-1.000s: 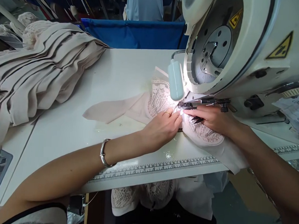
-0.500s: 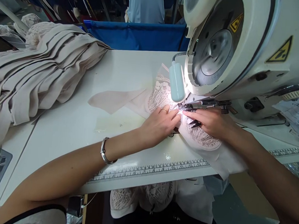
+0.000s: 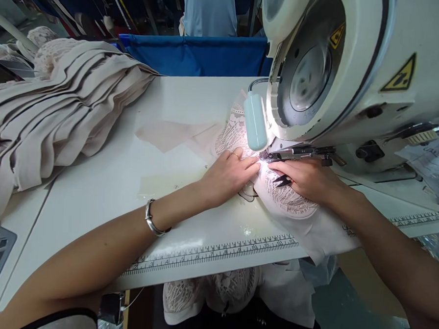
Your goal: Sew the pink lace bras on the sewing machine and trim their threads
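Observation:
A pale pink lace bra (image 3: 293, 198) lies across the white table under the sewing machine (image 3: 354, 112), with one cup on each side of the needle area. My left hand (image 3: 231, 177) presses its fingertips on the fabric just left of the presser foot. Close to the foot on the right, my right hand (image 3: 309, 181) has its index finger stretched over the bra. Small black thread snips (image 3: 283, 181) are tucked in that hand, blades poking out below the fingers. The needle itself is hidden by the foot parts and the glare.
A small mint-green lamp (image 3: 256, 124) lights the sewing spot. Stacked pale bra pieces (image 3: 72, 98) are piled at the left. A printed ruler (image 3: 214, 255) runs along the table's front edge, and more lace cups (image 3: 231, 285) hang below it. Behind stands a blue cloth barrier (image 3: 196, 55).
The bra's sheer wing on the left has shifted and looks flatter. My left hand has moved slightly, uncovering a dark-edged loop beneath it. The camera view has shifted a little.

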Tool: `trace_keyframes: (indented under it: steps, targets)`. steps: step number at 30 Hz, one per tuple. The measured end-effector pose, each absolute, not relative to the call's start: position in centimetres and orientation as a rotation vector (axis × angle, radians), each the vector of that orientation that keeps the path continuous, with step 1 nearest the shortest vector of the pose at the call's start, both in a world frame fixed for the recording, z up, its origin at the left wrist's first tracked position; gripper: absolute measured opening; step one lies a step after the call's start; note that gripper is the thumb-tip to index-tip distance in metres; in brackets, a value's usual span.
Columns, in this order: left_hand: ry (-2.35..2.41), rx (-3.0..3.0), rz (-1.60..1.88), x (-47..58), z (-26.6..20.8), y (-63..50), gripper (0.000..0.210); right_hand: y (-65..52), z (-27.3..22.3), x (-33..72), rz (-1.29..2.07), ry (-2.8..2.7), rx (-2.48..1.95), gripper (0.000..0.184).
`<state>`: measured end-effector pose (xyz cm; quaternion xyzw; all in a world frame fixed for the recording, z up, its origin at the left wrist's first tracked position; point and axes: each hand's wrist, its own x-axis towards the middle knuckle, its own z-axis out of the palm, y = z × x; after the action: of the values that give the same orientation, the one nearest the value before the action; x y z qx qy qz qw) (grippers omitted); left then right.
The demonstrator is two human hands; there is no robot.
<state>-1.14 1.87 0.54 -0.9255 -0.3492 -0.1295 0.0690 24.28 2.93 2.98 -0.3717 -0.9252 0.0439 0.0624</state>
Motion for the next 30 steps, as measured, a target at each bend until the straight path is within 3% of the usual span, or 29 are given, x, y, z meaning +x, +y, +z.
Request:
trace_keyframes:
  steps: [9,16,20,23,30]
  targets:
    - [-1.009,-2.763,-0.391,-1.4,0.8,2.6,0.035,2.8,3.0,23.3,0.137,-2.687,-1.255,0.017]
    - [-1.185,-2.790,-0.379,1.2,1.8,-1.5,0.030,3.0,1.8,23.9,0.282,-2.459,-1.570,0.007]
    - [-1.231,-2.774,-0.411,2.2,0.7,-2.8,0.051,2.2,2.3,24.2,0.216,-2.515,-1.403,0.041]
    - [-1.200,-2.826,-0.425,2.2,0.3,-2.7,0.052,1.7,2.5,24.4,0.117,-2.603,-1.285,0.063]
    - [-1.088,-2.911,-0.479,0.9,0.7,-1.3,0.042,1.6,2.3,24.3,-0.008,-2.625,-1.204,0.064]
